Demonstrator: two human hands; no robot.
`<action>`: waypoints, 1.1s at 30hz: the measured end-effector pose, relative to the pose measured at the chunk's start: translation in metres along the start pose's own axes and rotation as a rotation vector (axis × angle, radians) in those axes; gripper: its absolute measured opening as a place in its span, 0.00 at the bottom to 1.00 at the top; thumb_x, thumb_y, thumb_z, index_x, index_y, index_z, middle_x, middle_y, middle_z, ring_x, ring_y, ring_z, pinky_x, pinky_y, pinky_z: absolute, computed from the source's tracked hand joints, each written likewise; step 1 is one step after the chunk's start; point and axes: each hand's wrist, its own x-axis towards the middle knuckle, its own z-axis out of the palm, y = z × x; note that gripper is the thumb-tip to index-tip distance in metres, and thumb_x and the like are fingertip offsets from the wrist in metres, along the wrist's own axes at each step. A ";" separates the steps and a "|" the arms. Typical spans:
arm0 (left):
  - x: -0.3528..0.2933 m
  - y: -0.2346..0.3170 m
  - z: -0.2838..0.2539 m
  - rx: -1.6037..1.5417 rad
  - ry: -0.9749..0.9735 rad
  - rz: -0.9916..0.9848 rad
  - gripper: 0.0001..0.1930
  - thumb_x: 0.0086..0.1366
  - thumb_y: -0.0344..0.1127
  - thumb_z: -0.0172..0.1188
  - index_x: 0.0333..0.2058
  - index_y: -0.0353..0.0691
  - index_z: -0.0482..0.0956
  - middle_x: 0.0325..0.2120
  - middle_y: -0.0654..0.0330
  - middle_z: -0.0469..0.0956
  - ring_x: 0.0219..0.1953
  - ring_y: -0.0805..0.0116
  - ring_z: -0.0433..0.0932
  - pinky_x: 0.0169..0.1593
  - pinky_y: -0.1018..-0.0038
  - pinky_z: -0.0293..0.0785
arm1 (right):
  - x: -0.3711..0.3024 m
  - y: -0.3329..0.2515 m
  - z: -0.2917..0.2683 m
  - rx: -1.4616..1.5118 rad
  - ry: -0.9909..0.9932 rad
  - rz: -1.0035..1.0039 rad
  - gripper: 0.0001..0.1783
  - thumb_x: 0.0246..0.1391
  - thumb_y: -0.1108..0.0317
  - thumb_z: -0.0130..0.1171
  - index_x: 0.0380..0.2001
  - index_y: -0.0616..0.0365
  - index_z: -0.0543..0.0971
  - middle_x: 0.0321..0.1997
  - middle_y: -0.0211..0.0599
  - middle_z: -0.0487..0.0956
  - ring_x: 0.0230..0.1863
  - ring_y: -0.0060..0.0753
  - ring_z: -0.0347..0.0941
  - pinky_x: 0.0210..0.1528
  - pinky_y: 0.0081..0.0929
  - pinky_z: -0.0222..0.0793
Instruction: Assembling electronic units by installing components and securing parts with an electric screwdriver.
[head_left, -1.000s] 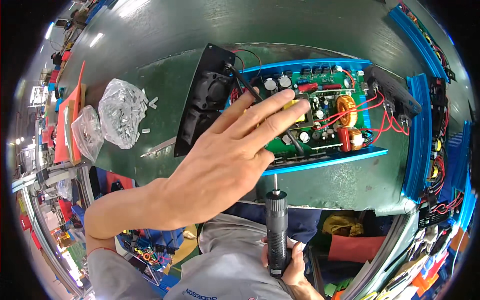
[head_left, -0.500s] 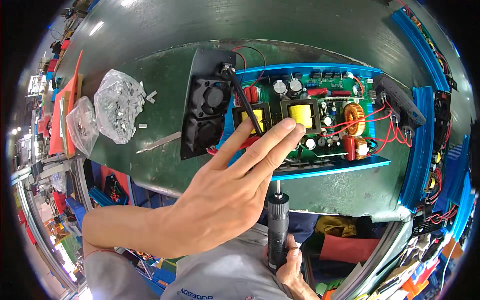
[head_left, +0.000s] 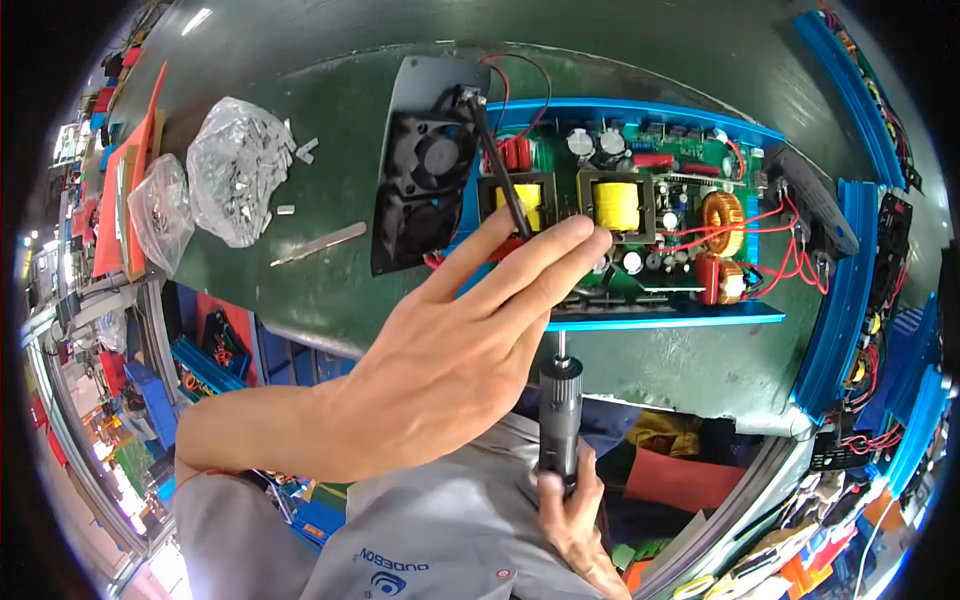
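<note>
My left hand [head_left: 440, 345] reaches across the near edge of an opened electronic unit, palm down, its fingers stretched out over the middle of the board near two yellow-wound transformers [head_left: 617, 206]. The part under the palm is hidden. A blue metal housing [head_left: 680, 316] flanks the green circuit board [head_left: 685, 262]. Below its near wall, my right hand [head_left: 572, 505] is wrapped round the lower end of a black electric screwdriver [head_left: 561, 405]. The screwdriver stands upright in the picture, its bit meeting the wall's outer side. At the unit's left end leans a black panel with two fans [head_left: 425, 170].
Left of the fans lie a metal strip [head_left: 320, 243] and a clear bag of small metal pieces [head_left: 240, 175], several spilled beside it. A black end panel [head_left: 810, 200] hangs on red wires at the unit's right. More blue housings [head_left: 840, 290] stand along the right edge.
The whole bench and unit sit higher in the picture. My right hand has shifted round the screwdriver's lower end, its thumb now in front. The left hand keeps its place on the unit.
</note>
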 end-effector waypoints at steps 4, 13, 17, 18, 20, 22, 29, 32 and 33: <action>-0.001 -0.002 0.005 0.060 0.066 0.017 0.15 0.59 0.25 0.59 0.45 0.23 0.78 0.63 0.51 0.71 0.69 0.54 0.64 0.69 0.51 0.62 | -0.002 0.013 -0.015 0.636 -0.161 0.229 0.48 0.65 0.27 0.32 0.57 0.65 0.73 0.30 0.39 0.80 0.25 0.26 0.72 0.28 0.22 0.65; -0.002 -0.006 0.006 0.003 0.058 0.034 0.16 0.57 0.23 0.63 0.45 0.25 0.78 0.61 0.53 0.74 0.68 0.55 0.67 0.67 0.51 0.64 | 0.002 -0.001 -0.018 0.661 -0.418 0.316 0.57 0.62 0.23 0.28 0.63 0.72 0.66 0.24 0.37 0.78 0.22 0.25 0.70 0.29 0.23 0.64; -0.004 -0.007 0.003 -0.032 0.046 0.015 0.18 0.58 0.22 0.63 0.48 0.26 0.77 0.61 0.56 0.74 0.67 0.56 0.67 0.68 0.51 0.63 | 0.010 0.008 -0.008 0.930 -0.575 0.310 0.57 0.62 0.22 0.28 0.65 0.71 0.65 0.19 0.38 0.75 0.18 0.29 0.66 0.27 0.26 0.62; -0.003 -0.008 0.002 -0.033 0.035 0.013 0.18 0.58 0.23 0.62 0.49 0.26 0.77 0.62 0.57 0.73 0.68 0.56 0.67 0.68 0.52 0.63 | 0.009 0.008 -0.006 0.958 -0.571 0.318 0.57 0.62 0.22 0.27 0.64 0.70 0.65 0.17 0.38 0.74 0.17 0.30 0.65 0.26 0.27 0.61; -0.006 -0.008 0.004 -0.010 0.040 0.010 0.18 0.61 0.25 0.60 0.50 0.26 0.77 0.63 0.57 0.72 0.69 0.57 0.65 0.70 0.53 0.60 | 0.011 0.011 0.000 1.016 -0.592 0.331 0.55 0.63 0.23 0.26 0.64 0.67 0.67 0.14 0.36 0.72 0.15 0.30 0.63 0.23 0.30 0.59; -0.007 -0.011 0.009 -0.009 0.084 0.035 0.16 0.62 0.26 0.59 0.48 0.26 0.79 0.64 0.56 0.71 0.70 0.58 0.64 0.71 0.53 0.58 | 0.014 0.015 0.004 1.131 -0.638 0.306 0.53 0.63 0.23 0.25 0.64 0.65 0.68 0.13 0.35 0.70 0.13 0.31 0.61 0.21 0.31 0.58; -0.020 -0.008 0.029 0.084 0.462 0.110 0.14 0.58 0.32 0.60 0.39 0.28 0.84 0.61 0.51 0.73 0.70 0.57 0.61 0.73 0.55 0.55 | 0.009 0.030 0.000 0.586 -0.115 0.094 0.50 0.66 0.27 0.27 0.59 0.69 0.70 0.22 0.34 0.75 0.20 0.26 0.69 0.24 0.23 0.63; -0.066 -0.016 0.006 0.006 0.623 -0.014 0.09 0.62 0.33 0.60 0.41 0.40 0.83 0.50 0.56 0.80 0.54 0.56 0.78 0.62 0.57 0.71 | -0.003 0.055 0.001 0.510 0.147 0.048 0.48 0.67 0.28 0.26 0.58 0.66 0.71 0.19 0.35 0.73 0.19 0.25 0.68 0.22 0.21 0.61; -0.086 -0.030 0.001 0.109 0.607 -0.139 0.08 0.64 0.31 0.60 0.41 0.41 0.83 0.49 0.57 0.81 0.50 0.55 0.79 0.58 0.59 0.72 | -0.005 0.055 -0.001 0.490 0.134 0.038 0.48 0.67 0.29 0.26 0.58 0.66 0.71 0.20 0.34 0.72 0.20 0.24 0.67 0.22 0.21 0.60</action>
